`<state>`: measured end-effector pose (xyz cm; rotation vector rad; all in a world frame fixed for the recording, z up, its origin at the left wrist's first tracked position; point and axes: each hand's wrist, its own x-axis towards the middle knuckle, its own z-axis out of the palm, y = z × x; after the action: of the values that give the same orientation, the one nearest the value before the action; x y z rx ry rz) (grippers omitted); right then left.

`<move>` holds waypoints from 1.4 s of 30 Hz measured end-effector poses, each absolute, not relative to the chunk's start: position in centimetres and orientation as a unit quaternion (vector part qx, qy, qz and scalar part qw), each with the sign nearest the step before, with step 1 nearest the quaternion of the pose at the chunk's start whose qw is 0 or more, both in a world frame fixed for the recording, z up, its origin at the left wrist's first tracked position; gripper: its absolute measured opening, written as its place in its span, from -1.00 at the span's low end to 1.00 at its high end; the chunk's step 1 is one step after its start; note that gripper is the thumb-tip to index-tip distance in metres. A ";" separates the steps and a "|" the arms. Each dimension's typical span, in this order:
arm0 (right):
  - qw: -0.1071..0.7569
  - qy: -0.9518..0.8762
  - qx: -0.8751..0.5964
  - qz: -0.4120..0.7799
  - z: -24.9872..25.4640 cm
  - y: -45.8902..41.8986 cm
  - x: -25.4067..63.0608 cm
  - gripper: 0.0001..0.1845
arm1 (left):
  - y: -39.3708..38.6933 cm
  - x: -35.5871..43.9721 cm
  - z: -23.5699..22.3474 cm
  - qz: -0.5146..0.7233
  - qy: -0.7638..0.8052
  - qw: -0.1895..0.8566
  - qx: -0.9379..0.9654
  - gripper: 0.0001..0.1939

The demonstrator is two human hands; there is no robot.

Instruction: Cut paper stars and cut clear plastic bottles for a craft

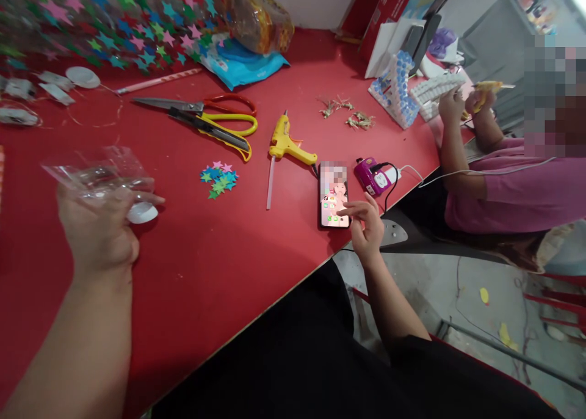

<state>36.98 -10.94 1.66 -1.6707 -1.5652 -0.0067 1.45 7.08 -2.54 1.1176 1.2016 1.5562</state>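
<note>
At the left, my left hand (103, 223) is closed around a crinkled clear plastic bag (98, 173). A small white disc (142, 212) shows by its fingertips; whether it is inside the plastic I cannot tell. My right hand (367, 226) reaches over the table's front edge, fingers apart and slightly bent. Its index fingertip is at the lit screen of a smartphone (334, 193) lying flat. Just behind the phone rests a yellow hot glue gun (286, 144) with a glue stick (271, 184) hanging out. A pile of coloured paper stars (220, 179) lies between my hands.
Scissors (220, 110) and a yellow box cutter (215, 132) lie behind the stars. A purple power adapter (373, 176) with cables sits right of the phone. Star-filled clear plastic (137, 28) and a blue packet (242, 65) line the back. A person in pink (508, 187) holds another glue gun (488, 92).
</note>
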 end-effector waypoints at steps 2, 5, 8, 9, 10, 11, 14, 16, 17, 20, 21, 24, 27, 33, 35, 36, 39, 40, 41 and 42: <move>0.428 -0.612 -0.665 -0.013 1.7 -11.0 37.3 -0.72 | 7.1 1.4 -2.5 0.621 0.478 0.428 0.451 -0.44; 0.432 -0.606 -0.668 -0.013 1.7 -11.4 37.7 -0.75 | 7.2 1.2 -2.7 0.622 0.472 0.428 0.455 -0.42; 0.415 -0.610 -0.675 -0.008 1.4 -12.0 37.8 -0.77 | 7.3 1.2 -2.9 0.622 0.476 0.425 0.454 -0.37; 0.411 -0.611 -0.677 -0.007 1.3 -12.1 37.8 -0.77 | 7.3 1.3 -2.9 0.621 0.480 0.422 0.454 -0.35; 0.410 -0.611 -0.677 -0.006 1.2 -12.3 37.8 -0.78 | 7.3 1.3 -2.9 0.620 0.484 0.417 0.455 -0.33; 0.413 -0.611 -0.675 -0.004 1.1 -12.4 37.8 -0.78 | 7.4 1.4 -2.9 0.617 0.487 0.414 0.459 -0.32; 0.425 -0.618 -0.662 -0.001 1.0 -12.5 37.7 -0.76 | 7.4 1.5 -2.9 0.614 0.489 0.406 0.468 -0.31; 0.423 -0.620 -0.661 0.001 1.1 -12.4 37.6 -0.76 | 7.4 1.4 -2.9 0.616 0.488 0.408 0.464 -0.33; 0.422 -0.620 -0.662 0.002 1.1 -12.4 37.5 -0.76 | 7.4 1.4 -2.9 0.618 0.489 0.408 0.460 -0.33; 0.423 -0.620 -0.660 0.008 1.2 -12.4 37.4 -0.77 | 7.4 1.3 -3.0 0.617 0.497 0.404 0.457 -0.31; 0.424 -0.621 -0.659 0.010 1.2 -12.4 37.4 -0.77 | 7.4 1.3 -3.0 0.614 0.499 0.403 0.460 -0.31; 0.418 -0.624 -0.660 0.010 1.1 -12.5 37.3 -0.77 | 7.4 1.3 -3.1 0.612 0.493 0.404 0.468 -0.32; 0.419 -0.623 -0.661 0.006 1.0 -12.6 37.4 -0.77 | 7.3 1.3 -3.1 0.620 0.477 0.408 0.471 -0.36; 0.421 -0.623 -0.659 0.010 1.0 -12.6 37.4 -0.76 | 7.3 1.4 -2.9 0.622 0.483 0.414 0.457 -0.39; 0.421 -0.627 -0.655 0.013 1.0 -12.6 37.3 -0.76 | 7.3 1.5 -2.9 0.616 0.493 0.410 0.457 -0.38; 0.418 -0.631 -0.653 0.016 1.0 -12.6 37.3 -0.75 | 7.3 1.5 -2.9 0.614 0.496 0.407 0.460 -0.38; 0.410 -0.643 -0.647 0.026 1.0 -12.6 37.2 -0.74 | 7.4 1.4 -3.0 0.613 0.494 0.403 0.468 -0.36; 0.407 -0.647 -0.645 0.028 1.0 -12.6 37.2 -0.74 | 7.3 1.4 -3.0 0.612 0.493 0.404 0.468 -0.36; 0.406 -0.649 -0.643 0.028 1.0 -12.6 37.2 -0.74 | 7.3 1.3 -3.0 0.611 0.493 0.406 0.467 -0.36; 0.406 -0.649 -0.642 0.026 1.0 -12.6 37.2 -0.74 | 7.3 1.3 -2.9 0.610 0.495 0.407 0.467 -0.36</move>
<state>37.16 -12.59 1.03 -1.6198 -1.6380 0.0664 1.30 7.29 -2.95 1.1766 1.2476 1.5375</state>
